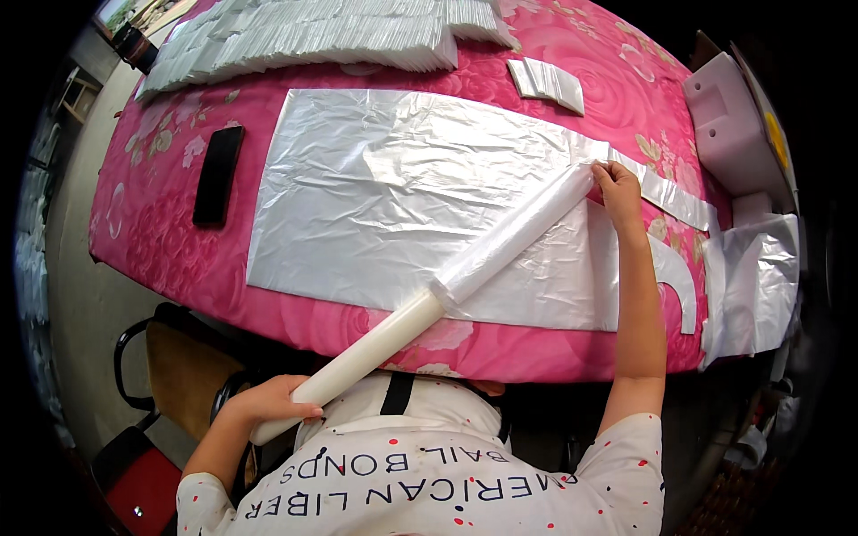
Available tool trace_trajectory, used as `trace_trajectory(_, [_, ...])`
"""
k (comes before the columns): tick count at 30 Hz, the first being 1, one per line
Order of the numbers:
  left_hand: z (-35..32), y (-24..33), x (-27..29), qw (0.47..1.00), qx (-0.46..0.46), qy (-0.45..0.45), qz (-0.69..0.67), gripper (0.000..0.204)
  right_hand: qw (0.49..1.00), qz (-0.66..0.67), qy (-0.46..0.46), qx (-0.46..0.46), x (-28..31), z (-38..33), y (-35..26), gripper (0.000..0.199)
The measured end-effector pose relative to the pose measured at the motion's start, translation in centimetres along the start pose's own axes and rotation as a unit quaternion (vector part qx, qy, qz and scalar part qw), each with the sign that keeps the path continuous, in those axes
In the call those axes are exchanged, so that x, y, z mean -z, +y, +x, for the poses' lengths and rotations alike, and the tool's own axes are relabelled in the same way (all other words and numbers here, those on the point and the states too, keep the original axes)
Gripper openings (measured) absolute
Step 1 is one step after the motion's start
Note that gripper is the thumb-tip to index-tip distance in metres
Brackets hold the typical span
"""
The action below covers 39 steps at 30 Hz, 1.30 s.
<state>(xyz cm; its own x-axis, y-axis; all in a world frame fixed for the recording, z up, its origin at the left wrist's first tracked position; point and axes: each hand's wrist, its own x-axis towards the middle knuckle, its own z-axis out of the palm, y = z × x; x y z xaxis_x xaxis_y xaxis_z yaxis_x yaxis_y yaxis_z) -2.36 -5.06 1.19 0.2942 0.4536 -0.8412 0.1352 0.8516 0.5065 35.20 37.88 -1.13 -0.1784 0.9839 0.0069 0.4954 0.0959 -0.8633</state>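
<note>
Head view, left hand (273, 399) gripping white tube (375, 344), right hand (617, 183) pinching bag roll (518, 237) over plastic sheet (402, 196), folded bag stacks (304, 40) lining far table (179, 259) edge

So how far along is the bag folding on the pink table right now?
Done: rows of folded white packs line the far edge, with a small stack beside them. In hand: the left hand grips a long white tube, whose far end carries a rolled bag that the right hand pinches. Left: the flat plastic sheet and loose bags at the right edge remain unfolded.
</note>
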Motion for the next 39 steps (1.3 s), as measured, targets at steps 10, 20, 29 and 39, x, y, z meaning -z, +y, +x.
trace_trajectory(10, [0.4, 11.6, 0.3, 0.909, -0.126, -0.004, 0.397, 0.044, 0.999, 0.023, -0.042, 0.018, -1.2, -0.6, -1.1, 0.018])
trace_trajectory(20, [8.7, 19.1, -2.0, 0.547, -0.555, 0.247, 0.576, 0.042, 0.982, 0.037, -0.179, 0.053, -8.8, 0.1, -5.9, 0.017])
trace_trajectory(29, [11.1, 11.8, -3.6, 0.587, -0.484, 0.070, 0.645, 0.082, 0.969, -0.025, -0.244, 0.021, -9.1, 1.9, -6.2, 0.022])
trace_trajectory(39, [11.1, 10.1, -6.5, 0.626, -0.448, 0.106, 0.630, 0.087, 0.967, -0.072, -0.199, 0.143, -8.8, -8.9, -11.7, 0.036])
